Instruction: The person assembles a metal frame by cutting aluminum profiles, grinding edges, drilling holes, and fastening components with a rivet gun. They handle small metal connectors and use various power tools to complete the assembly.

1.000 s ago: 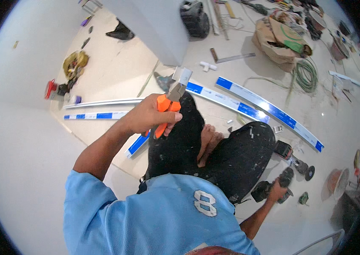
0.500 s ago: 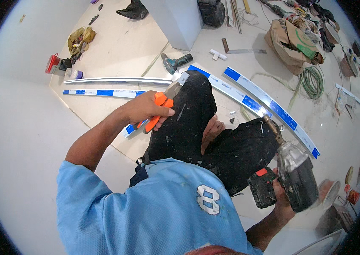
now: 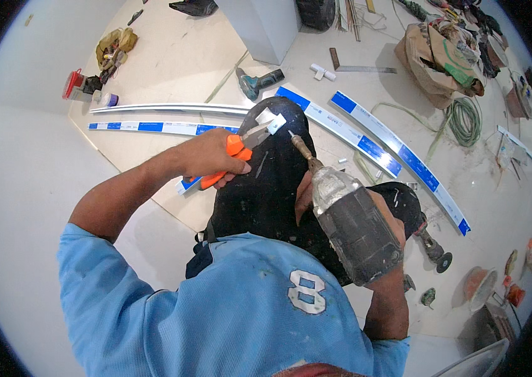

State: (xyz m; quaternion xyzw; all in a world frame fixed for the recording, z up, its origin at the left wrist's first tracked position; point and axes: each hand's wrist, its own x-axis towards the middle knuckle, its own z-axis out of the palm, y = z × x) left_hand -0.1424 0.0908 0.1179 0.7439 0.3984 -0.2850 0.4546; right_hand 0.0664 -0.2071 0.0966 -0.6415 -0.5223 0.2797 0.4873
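While right hand (image 3: pixel 391 216) grips drill (image 3: pixel 355 227), strips (image 3: pixel 341 129) bear lettering.

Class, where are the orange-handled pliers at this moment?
In the head view, left of centre, the orange-handled pliers are in the left hand, over the left leg, their tips at a small pale piece near the drill bit.

Floor (image 3: pixel 178 75): pale, smooth, scuffed to the right of the white pillar (image 3: pixel 256 31). Teal-and-black power tool (image 3: pixel 250 85) lies just on the near side of the pillar's base. White tee fitting (image 3: pixel 322 71) near the pillar, to its right; metal square (image 3: pixel 366 69) further right; brown sack (image 3: pixel 429 69) and green coil (image 3: pixel 465 122) well right. Two blue-and-white strips (image 3: pixel 401 164) slant rightward, nearer than the pillar. Yellowish bag (image 3: pixel 115 47) well left of it, red-lidded tub (image 3: pixel 74 85) farther left.
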